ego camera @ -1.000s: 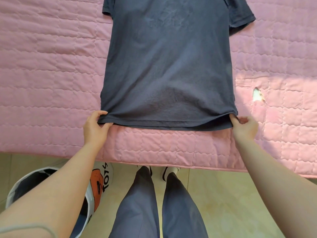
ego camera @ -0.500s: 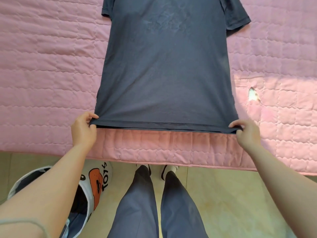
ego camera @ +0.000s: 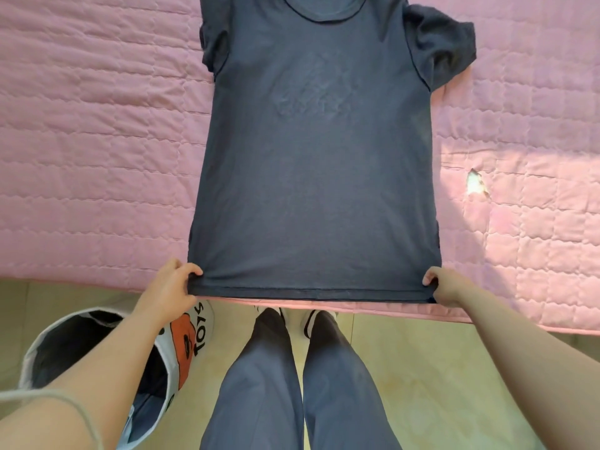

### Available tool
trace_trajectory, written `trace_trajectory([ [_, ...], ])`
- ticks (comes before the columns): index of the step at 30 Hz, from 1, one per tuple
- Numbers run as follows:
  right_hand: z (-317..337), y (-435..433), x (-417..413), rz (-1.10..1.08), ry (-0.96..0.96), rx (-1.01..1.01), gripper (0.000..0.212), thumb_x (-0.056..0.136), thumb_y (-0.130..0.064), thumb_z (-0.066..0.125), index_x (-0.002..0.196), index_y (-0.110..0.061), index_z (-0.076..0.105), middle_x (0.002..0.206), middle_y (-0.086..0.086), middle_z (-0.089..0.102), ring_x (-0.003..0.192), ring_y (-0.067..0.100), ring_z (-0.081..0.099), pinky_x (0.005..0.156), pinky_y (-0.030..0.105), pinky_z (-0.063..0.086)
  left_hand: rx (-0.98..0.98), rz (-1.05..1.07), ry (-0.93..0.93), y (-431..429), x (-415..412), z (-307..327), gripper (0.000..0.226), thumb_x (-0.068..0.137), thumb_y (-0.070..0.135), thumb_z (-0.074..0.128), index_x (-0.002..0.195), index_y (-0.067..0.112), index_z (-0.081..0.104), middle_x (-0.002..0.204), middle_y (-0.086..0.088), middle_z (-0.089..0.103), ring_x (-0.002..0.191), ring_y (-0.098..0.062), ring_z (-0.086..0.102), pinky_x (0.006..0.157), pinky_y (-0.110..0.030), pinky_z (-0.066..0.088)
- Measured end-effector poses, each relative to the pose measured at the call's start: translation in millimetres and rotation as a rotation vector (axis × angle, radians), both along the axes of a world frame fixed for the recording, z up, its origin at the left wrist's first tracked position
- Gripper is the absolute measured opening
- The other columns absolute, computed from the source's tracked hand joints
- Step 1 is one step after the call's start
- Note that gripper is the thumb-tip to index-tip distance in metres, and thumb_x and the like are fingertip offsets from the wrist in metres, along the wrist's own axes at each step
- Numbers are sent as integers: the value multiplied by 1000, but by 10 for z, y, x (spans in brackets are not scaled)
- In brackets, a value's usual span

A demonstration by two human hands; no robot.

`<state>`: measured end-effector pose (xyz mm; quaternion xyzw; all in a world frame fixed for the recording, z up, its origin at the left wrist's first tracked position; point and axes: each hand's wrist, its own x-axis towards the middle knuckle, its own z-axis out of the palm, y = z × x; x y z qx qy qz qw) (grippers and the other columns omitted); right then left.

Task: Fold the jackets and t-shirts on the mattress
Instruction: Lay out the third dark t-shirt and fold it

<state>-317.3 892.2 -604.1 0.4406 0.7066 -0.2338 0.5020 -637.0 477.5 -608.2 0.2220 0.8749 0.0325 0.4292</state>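
A dark navy knit t-shirt (ego camera: 315,164) lies flat on the pink quilted mattress (ego camera: 97,141), long axis running away from the person, neckline far, hem at the near edge. Left hand (ego camera: 172,287) and right hand (ego camera: 446,285) each pinch a hem corner, pulling it taut.

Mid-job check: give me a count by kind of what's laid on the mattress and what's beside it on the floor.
T-shirt, dark blue, on the mattress, hem held by the left hand and right hand: 1
Jackets on the mattress: 0 in view
Toy bin on the floor: 1
Total: 2
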Motion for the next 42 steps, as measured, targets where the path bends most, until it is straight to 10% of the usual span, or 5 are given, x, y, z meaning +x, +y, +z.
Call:
trace_trajectory([
  [8, 130, -17, -506, -114, 566, 275, 28, 79, 9, 45, 90, -10, 63, 95, 4, 46, 98, 33, 53, 83, 38, 41, 220, -16, 187, 747, -10, 70, 30, 80, -2, 57, 102, 16, 65, 105, -3, 51, 101, -26, 50, 84, -45, 48],
  [20, -391, -83, -1935, 270, 696, 334, 53, 103, -39, 30, 153, -33, 13, 162, -2, 0, 149, 24, 1, 119, 43, 12, 159, -139, 466, 1503, -708, -639, 65, 98, 51, 33, 153, 31, 3, 162, -4, -5, 150, -25, 0, 119, -46, 6],
  [25, -548, -186, -2812, 151, 664, 417, 58, 102, -40, 27, 154, -30, 3, 162, -2, -7, 149, 23, -6, 119, 46, 4, 372, 213, 570, 1846, -1462, -708, 46, 98, 28, 48, 142, 15, 42, 147, -17, 37, 134, -36, 35, 109, -47, 29],
  [33, -610, -105, -4134, 200, 851, 393, 57, 103, -37, 33, 154, -28, 11, 163, -2, -1, 149, 22, -3, 120, 45, 3, 816, 687, 14, 2722, -2826, -641, 48, 88, -6, 58, 133, 2, 46, 99, 0, 60, 78, -4, 55, 76, -11, 49],
  [42, -536, -82, -4848, 290, 904, 221, 58, 101, -39, 36, 153, -32, 12, 162, -5, 1, 149, 24, 0, 118, 51, 8, 897, 629, -422, 2952, -3078, -539, 31, 93, 16, 62, 123, 7, 57, 121, -10, 64, 110, -20, 63, 91, -27, 52],
])
